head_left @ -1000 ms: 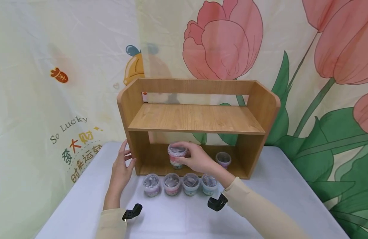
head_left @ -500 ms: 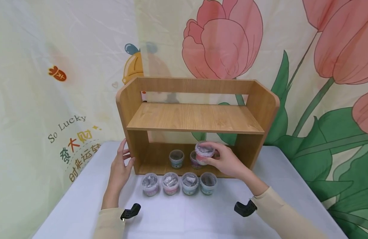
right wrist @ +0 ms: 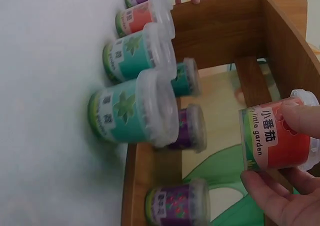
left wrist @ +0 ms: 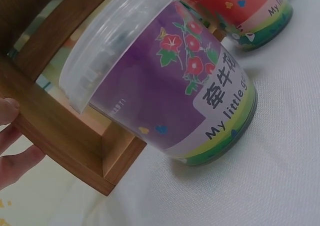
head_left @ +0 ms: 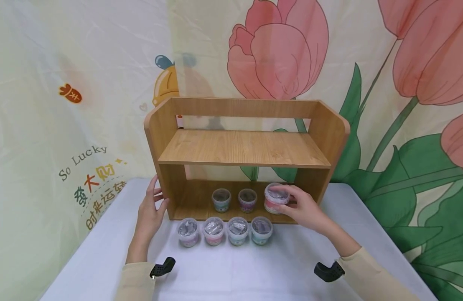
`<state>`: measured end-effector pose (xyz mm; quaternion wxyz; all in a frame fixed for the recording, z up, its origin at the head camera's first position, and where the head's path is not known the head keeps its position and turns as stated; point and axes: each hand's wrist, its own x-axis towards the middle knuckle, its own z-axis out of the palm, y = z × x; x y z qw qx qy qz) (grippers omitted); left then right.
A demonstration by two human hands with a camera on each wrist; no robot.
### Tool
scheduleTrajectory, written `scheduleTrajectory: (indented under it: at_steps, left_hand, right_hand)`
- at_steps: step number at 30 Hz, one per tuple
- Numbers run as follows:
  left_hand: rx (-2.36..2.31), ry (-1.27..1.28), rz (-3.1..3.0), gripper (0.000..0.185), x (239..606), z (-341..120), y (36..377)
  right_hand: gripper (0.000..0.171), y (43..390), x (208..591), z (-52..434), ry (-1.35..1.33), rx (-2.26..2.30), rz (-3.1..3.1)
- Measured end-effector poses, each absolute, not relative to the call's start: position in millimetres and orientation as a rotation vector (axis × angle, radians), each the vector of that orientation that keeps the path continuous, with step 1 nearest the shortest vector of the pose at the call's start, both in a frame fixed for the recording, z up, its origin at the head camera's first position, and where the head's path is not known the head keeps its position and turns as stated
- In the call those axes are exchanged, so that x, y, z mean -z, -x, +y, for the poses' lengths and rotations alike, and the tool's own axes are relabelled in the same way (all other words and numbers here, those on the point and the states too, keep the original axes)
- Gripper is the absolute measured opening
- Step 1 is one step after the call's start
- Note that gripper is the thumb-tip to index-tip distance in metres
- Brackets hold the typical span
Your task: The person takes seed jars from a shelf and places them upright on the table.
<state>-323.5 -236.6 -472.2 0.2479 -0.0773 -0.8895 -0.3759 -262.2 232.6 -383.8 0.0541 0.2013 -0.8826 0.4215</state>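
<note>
My right hand (head_left: 304, 207) grips a red-labelled, clear-lidded plastic cup (right wrist: 280, 136) printed "My little garden". In the head view this cup overlaps the right part of the lower shelf. A purple cup (right wrist: 175, 206) stands there, hidden behind it in the head view. Farther left on that shelf are a teal cup (head_left: 221, 200) and another purple cup (head_left: 248, 200). My left hand (head_left: 150, 213) rests its loosely extended fingers against the left side panel of the wooden shelf unit (head_left: 244, 146).
On the white tablecloth (head_left: 231, 271), close before the unit, stands a row of lidded cups: purple (head_left: 188, 233), red (head_left: 214, 231), teal (head_left: 237, 231) and another teal (head_left: 261, 230). A tulip-printed cloth (head_left: 276, 54) hangs behind.
My right hand has carried the red cup rightward along the lower shelf, from the left-middle to the right end. The left hand has kept its place on the side panel.
</note>
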Motion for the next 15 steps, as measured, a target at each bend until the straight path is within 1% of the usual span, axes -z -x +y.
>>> scheduleTrajectory:
  at_steps: [8,15]
  left_hand:
    - [1.033,0.234,-2.413,0.101,474,-237,327]
    - [1.031,0.223,-2.419,0.102,472,-239,325]
  right_hand:
    - [0.051,255,397,262,-0.632,-1.323,-2.658]
    - [0.051,250,419,277,-0.608,-1.434,-2.660]
